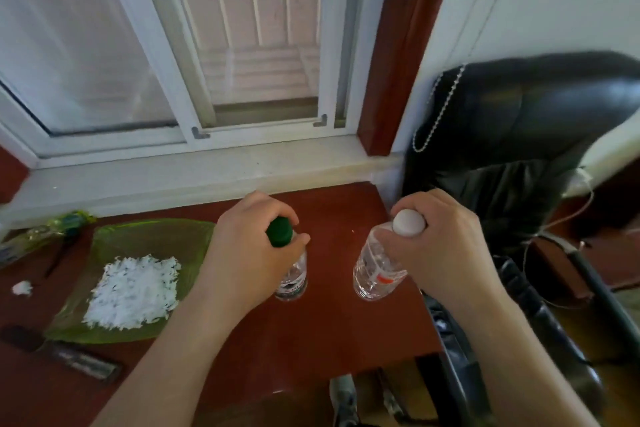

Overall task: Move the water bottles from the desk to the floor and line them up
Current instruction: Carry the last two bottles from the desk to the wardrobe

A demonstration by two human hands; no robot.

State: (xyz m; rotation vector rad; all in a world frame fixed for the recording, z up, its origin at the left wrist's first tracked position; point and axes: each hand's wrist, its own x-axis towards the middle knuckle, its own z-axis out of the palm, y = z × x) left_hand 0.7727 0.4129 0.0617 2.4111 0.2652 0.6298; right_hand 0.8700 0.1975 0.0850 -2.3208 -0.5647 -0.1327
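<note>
A red-brown counter [311, 340] is seen below the window sill. On it are set a green leaf-shaped plate [114, 326], a green-capped bottle [292, 274], a white-capped bottle [375, 270] and a dark flat object [69, 357] at the left edge.

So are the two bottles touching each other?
Apart. The head view shows bare desk between the green-capped bottle and the white-capped bottle.

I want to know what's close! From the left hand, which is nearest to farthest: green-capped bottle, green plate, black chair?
1. Green-capped bottle: gripped in the left hand.
2. Green plate: on the desk, to the hand's left.
3. Black chair: far right, past the white-capped bottle.
</note>
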